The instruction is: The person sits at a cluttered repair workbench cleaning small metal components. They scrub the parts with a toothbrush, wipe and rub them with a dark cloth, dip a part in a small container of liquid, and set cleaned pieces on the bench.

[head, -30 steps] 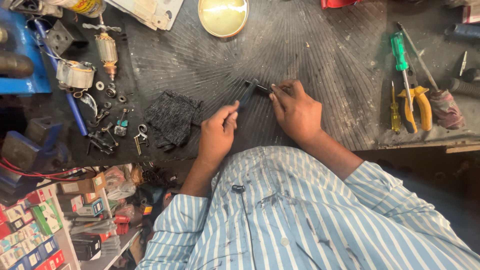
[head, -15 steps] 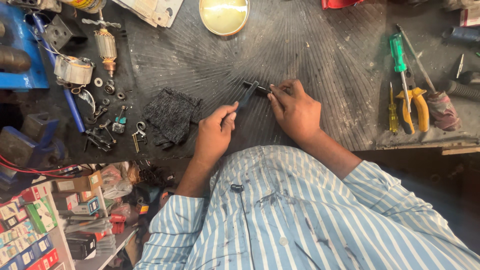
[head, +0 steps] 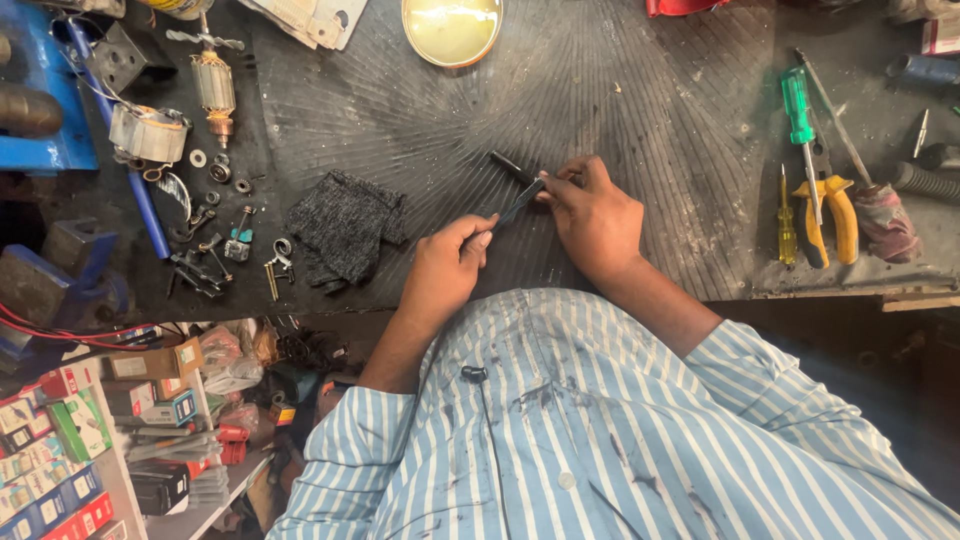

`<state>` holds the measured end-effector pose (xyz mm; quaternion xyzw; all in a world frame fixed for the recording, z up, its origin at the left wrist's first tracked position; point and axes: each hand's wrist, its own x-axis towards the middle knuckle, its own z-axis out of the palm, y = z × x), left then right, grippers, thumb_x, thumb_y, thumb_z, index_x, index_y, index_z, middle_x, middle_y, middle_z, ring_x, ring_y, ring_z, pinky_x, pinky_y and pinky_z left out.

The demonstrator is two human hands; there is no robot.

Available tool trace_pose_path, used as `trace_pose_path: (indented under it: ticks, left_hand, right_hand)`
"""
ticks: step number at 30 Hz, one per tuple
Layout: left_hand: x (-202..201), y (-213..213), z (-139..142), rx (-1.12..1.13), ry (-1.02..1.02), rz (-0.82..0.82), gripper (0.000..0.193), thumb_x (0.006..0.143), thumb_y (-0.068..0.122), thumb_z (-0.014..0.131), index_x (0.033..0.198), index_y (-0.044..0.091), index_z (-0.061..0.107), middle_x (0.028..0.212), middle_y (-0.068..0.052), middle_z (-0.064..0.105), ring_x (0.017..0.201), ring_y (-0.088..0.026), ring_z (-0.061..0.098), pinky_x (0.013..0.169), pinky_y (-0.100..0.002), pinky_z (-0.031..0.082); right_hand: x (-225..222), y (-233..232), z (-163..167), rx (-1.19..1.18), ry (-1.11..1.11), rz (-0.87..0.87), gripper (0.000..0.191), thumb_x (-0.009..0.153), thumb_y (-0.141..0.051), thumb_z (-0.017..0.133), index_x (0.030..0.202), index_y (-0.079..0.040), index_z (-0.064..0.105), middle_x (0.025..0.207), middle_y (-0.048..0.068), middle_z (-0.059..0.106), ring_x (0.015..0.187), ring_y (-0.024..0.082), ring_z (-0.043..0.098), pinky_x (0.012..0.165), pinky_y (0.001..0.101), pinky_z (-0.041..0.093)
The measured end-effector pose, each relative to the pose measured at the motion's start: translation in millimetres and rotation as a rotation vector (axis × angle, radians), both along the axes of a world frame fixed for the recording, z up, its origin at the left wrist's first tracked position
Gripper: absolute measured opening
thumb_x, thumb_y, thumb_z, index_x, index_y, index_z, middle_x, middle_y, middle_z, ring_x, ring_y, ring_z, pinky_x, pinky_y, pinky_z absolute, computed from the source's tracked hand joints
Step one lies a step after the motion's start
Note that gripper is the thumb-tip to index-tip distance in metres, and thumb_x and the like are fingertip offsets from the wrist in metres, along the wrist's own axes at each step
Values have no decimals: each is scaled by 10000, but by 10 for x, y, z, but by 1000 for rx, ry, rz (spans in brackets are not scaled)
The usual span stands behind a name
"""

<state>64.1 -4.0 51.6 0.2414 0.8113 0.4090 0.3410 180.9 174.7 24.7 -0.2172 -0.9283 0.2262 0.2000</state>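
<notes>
My left hand (head: 448, 268) pinches the near end of a thin, flat dark tool (head: 516, 207) between thumb and fingers. The tool slants up to the right, and its tip meets my right hand (head: 594, 216). That hand's fingers press a small black oblong part (head: 508, 166) down on the ribbed black rubber mat (head: 640, 110). Only the left end of the part sticks out past the fingertips. Both forearms come out of blue-and-white striped sleeves at the bottom of the view.
A dark knitted cloth (head: 345, 228) lies left of my hands. Further left are loose washers and screws (head: 222, 175), a motor armature (head: 213, 88) and a wound stator (head: 148, 133). At right lie a green-handled screwdriver (head: 800, 115) and yellow pliers (head: 836, 215). A round brass tin (head: 452, 28) sits at the top.
My left hand has drawn back slightly, so more of the thin tool shows between the two hands. My right hand stays on the black part.
</notes>
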Motion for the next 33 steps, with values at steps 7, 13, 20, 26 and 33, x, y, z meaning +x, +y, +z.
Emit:
trace_pose_path:
  ticks: [7,13,20,26,33]
  left_hand:
    - [-55,-3,62,23,18,-19,235,976,146,660,1194,91,728,718,-74,693,631,-137,672,611,-312,533]
    - [-155,0,126,-74,-3,-70,237,976,170,651,1193,123,734,746,-96,720,657,-183,706,631,-338,534]
    - [-26,11,159,-76,376,-144,204,964,227,653,1133,177,757,1017,-115,759,861,-357,730,715,-456,562]
    - [-55,-23,204,-163,372,-160,212,964,228,653,1150,174,740,1035,-107,765,898,-359,726,732,-463,555]
    - [-43,-98,214,149,386,-122,356,975,157,650,1330,152,656,1129,-129,719,955,-330,723,799,-414,580]
  right_hand:
    - [8,7,-26,-14,-9,-7,219,884,-240,842,1072,-135,801,1097,16,666,774,172,710,595,317,543]
    - [-1,14,22,-46,-41,11,216,877,-193,845,1084,-148,808,1092,7,662,823,189,719,633,337,549]
    - [34,269,478,-137,-116,166,570,766,-226,850,1279,-68,659,1252,122,597,962,295,690,730,396,565]
    - [110,270,575,54,-67,174,481,847,-298,858,1253,-90,707,1224,91,639,1090,307,657,907,404,541]
    - [227,214,300,-4,-107,118,306,819,-319,870,1008,-97,780,1010,54,693,966,273,665,852,408,519]
